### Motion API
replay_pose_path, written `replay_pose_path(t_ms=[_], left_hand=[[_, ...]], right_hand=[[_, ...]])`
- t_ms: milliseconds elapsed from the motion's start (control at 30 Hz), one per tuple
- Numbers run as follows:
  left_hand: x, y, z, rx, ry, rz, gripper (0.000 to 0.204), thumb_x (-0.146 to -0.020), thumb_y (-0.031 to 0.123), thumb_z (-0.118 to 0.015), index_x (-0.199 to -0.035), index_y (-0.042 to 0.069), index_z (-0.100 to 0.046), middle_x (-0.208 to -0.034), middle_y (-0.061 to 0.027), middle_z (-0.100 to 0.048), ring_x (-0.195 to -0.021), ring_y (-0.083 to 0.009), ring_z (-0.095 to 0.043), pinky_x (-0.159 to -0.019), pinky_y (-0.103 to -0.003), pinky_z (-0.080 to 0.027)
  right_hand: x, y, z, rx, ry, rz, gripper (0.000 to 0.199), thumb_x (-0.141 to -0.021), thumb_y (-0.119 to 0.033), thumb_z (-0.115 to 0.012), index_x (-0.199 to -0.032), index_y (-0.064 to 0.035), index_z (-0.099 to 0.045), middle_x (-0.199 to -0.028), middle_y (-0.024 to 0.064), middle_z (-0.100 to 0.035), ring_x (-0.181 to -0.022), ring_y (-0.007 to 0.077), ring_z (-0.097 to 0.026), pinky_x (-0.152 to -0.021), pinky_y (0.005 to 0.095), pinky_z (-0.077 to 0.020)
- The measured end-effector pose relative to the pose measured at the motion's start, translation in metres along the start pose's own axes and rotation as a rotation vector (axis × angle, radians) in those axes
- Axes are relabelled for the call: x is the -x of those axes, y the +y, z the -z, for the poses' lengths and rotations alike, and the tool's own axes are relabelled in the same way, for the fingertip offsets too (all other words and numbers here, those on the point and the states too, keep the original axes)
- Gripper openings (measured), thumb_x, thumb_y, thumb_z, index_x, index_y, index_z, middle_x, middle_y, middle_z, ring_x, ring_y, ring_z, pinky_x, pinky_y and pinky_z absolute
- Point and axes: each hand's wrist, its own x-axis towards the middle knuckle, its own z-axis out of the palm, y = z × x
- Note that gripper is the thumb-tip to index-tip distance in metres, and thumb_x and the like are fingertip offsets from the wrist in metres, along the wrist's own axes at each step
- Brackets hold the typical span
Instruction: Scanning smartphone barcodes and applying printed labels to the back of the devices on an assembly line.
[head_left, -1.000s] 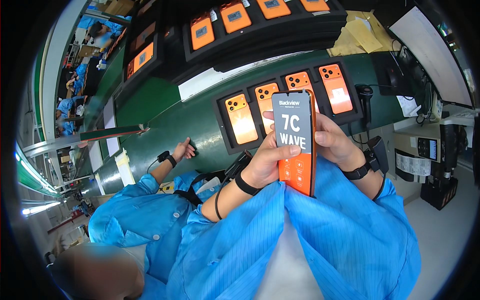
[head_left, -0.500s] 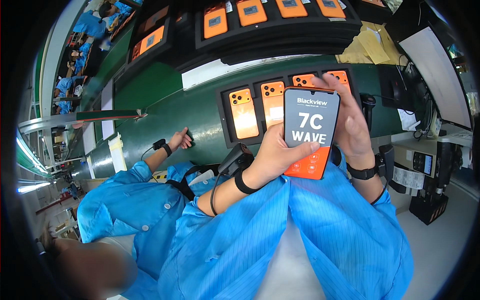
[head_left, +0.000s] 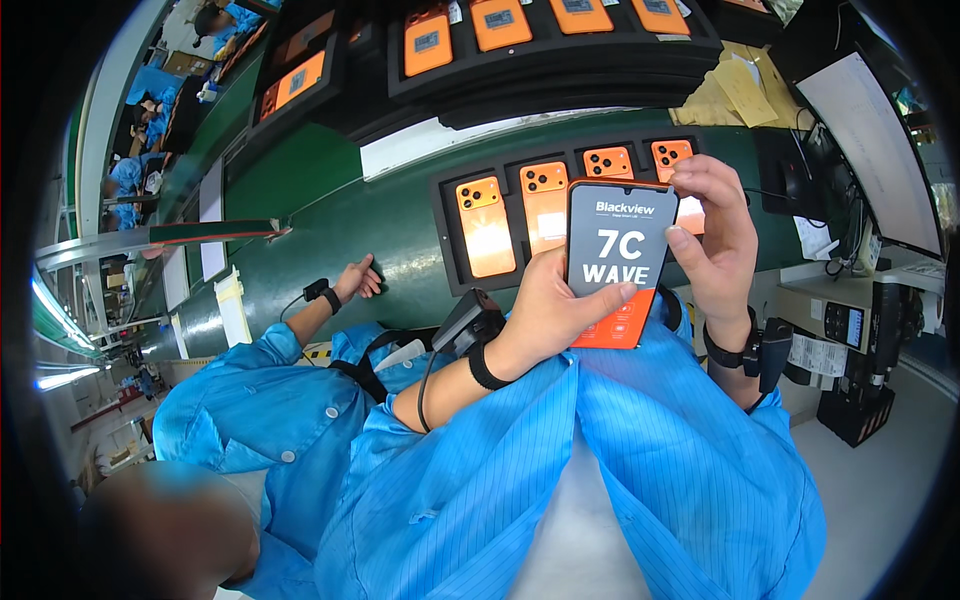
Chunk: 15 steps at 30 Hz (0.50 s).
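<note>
A smartphone [head_left: 618, 240] with a grey and orange-red printed front is held upright in front of my chest. My left hand [head_left: 560, 310] grips its lower left side, thumb laid across the front. At the upper right edge, the bent fingers of my right hand [head_left: 718, 230] touch the phone's corner, with the thumb by its right side. Whether those fingertips pinch anything, such as a film edge, is too small to tell. Behind the phone lies a black foam tray [head_left: 447, 215] with several orange phones [head_left: 484, 230], camera side up, partly hidden by my hands and the phone.
Stacked black trays [head_left: 540, 75] with labelled orange phones stand at the far side of the green bench [head_left: 330, 225]. A monitor [head_left: 870, 150] and a label printer [head_left: 835, 320] are at the right. To my left, a co-worker's hand [head_left: 358, 280] rests on the bench.
My right hand has moved from behind the phone's upper right side round to its edge, fingers curling at the top corner. My left hand keeps its grip; the phone barely shifts.
</note>
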Motion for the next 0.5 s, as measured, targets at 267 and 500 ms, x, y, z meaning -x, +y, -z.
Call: replay_pose_path(t_ms=[267, 500], left_hand=[[0.004, 0.001, 0.0, -0.094, 0.004, -0.043, 0.032, -0.081, 0.007, -0.075, -0.109, -0.001, -0.063, -0.1, -0.0062, -0.07, -0.089, -0.0103, -0.065, -0.079, -0.026, -0.053], [0.006, -0.003, 0.001, -0.126, -0.006, -0.117, 0.028, -0.081, 0.006, -0.074, -0.106, -0.001, -0.064, -0.096, -0.0055, -0.071, -0.087, -0.0091, -0.065, -0.078, -0.026, -0.053]], right_hand=[[0.0, -0.009, 0.003, 0.23, 0.024, 0.171, 0.037, -0.073, -0.007, -0.073, -0.109, -0.0055, -0.065, -0.112, 0.0115, -0.058, -0.105, 0.0258, -0.057, -0.09, 0.0344, -0.0458], [0.004, -0.016, 0.006, 0.435, 0.06, 0.397, 0.035, -0.064, -0.004, -0.079, -0.096, -0.0156, -0.073, -0.104, 0.0066, -0.054, -0.091, 0.0225, -0.057, -0.075, 0.0328, -0.0477]])
